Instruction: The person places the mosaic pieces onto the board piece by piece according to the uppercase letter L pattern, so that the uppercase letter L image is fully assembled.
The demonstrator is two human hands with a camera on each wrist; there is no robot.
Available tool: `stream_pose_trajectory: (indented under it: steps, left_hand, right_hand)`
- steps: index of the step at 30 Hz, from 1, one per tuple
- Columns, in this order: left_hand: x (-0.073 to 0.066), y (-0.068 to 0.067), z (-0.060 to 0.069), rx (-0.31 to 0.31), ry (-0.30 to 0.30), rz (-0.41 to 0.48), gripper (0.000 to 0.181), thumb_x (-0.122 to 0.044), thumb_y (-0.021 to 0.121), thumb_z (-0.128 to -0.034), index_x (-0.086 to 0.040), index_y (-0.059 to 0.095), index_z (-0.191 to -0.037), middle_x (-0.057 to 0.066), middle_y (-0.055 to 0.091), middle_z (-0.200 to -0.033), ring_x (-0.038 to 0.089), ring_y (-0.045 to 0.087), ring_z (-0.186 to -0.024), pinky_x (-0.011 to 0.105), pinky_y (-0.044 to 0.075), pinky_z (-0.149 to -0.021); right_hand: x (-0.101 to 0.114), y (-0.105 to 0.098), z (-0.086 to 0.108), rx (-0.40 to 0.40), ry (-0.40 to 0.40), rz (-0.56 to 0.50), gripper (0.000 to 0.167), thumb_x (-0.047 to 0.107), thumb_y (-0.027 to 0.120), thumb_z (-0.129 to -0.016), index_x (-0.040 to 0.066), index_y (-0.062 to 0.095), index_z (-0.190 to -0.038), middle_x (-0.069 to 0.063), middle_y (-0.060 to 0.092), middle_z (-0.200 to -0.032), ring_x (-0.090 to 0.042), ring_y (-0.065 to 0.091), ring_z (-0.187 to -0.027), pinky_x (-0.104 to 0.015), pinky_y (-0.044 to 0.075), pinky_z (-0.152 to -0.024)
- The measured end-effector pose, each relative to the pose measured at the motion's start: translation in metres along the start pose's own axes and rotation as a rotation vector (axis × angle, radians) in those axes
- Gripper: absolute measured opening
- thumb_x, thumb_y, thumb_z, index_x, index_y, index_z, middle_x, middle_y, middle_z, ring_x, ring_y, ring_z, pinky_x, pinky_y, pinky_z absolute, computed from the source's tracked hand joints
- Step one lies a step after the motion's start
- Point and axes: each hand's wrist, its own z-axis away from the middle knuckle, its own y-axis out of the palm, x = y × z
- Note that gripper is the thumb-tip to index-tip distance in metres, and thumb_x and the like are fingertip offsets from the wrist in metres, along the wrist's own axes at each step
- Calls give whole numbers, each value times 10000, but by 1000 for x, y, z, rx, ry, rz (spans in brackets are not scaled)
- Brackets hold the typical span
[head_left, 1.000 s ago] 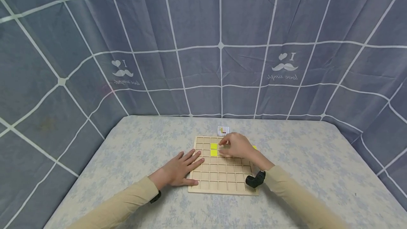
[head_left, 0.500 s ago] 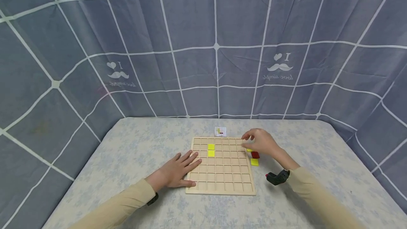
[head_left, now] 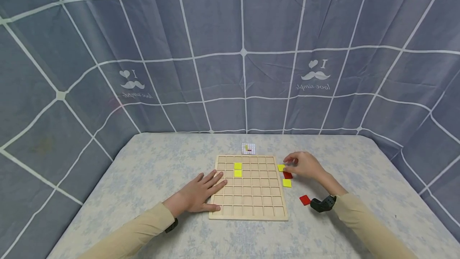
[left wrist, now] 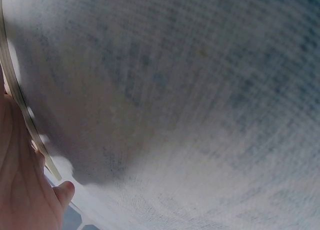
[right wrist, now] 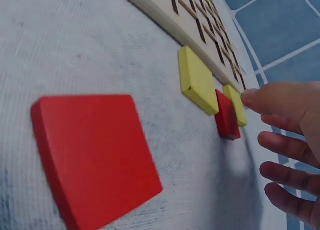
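A wooden grid board (head_left: pixel 251 201) lies on the table, with two yellow square tiles (head_left: pixel 238 170) one behind the other in its cells. My left hand (head_left: pixel 195 195) rests flat on the board's left edge, fingers spread. Beyond the right edge, my right hand (head_left: pixel 307 166) hovers at a yellow tile (head_left: pixel 281 168) and a red tile (head_left: pixel 288 175), fingers loosely bent. In the right wrist view, the thumb (right wrist: pixel 257 101) is beside the far yellow tile (right wrist: pixel 235 105), and nothing shows between thumb and fingers. Another yellow tile (head_left: pixel 287 183) lies nearer.
A second red tile (head_left: pixel 305 200) lies nearer the right wrist. Behind the board is a small card (head_left: pixel 248 149) printed with a coloured grid. The patterned tablecloth (head_left: pixel 172 155) runs back to a blue checked curtain (head_left: pixel 223 75).
My right hand has moved from above the board, beside its yellow tiles, to the loose tiles on the right, uncovering them. My left hand has stayed on the board. The view has shifted slightly.
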Motion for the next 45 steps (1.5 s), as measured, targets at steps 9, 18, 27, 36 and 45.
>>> stream_pose_trajectory:
  steps: [9, 18, 27, 36, 45]
  left_hand:
    - [0, 1, 2, -9, 16, 39, 795, -669, 349, -939, -183, 205, -1552, 104, 149, -1620, 323, 156, -1488, 559, 277, -1134]
    - [-2, 1, 2, -16, 9, 35, 781, -651, 372, -943, -196, 201, -1554, 84, 142, -1624, 303, 150, -1493, 543, 286, -1136]
    - [-1, 6, -2, -27, 13, 14, 793, -678, 336, -937, -216, 174, -1560, 69, 114, -1630, 287, 125, -1500, 533, 280, -1144]
    - [1, 8, -2, -22, 10, 5, 798, -691, 330, -929, -230, 169, -1560, 60, 108, -1632, 280, 122, -1501, 526, 278, -1148]
    - [1, 2, 0, 4, -3, 4, 789, -670, 348, -938, -220, 167, -1561, 66, 109, -1631, 285, 121, -1501, 521, 271, -1152]
  right_hand:
    - [3, 7, -1, 11, 26, 16, 290, 320, 801, -750, 119, 745, -951, 11, 701, -846, -67, 529, -658, -237, 417, -557]
    - [5, 10, -4, 0, 51, 18, 243, 277, 793, -762, 115, 739, -936, 6, 682, -810, -84, 556, -666, -251, 432, -571]
    - [-3, 7, -6, 25, 88, 21, 274, 273, 784, -774, 90, 744, -974, -13, 700, -852, -102, 575, -692, -265, 446, -585]
    - [-11, 6, -3, 51, 67, 0, 262, 253, 782, -781, 72, 757, -968, -46, 711, -894, -85, 522, -661, -257, 412, -564]
    - [-9, 8, -3, -3, 75, 68, 249, 296, 761, -780, 86, 752, -913, -10, 692, -809, -86, 545, -643, -262, 431, -563]
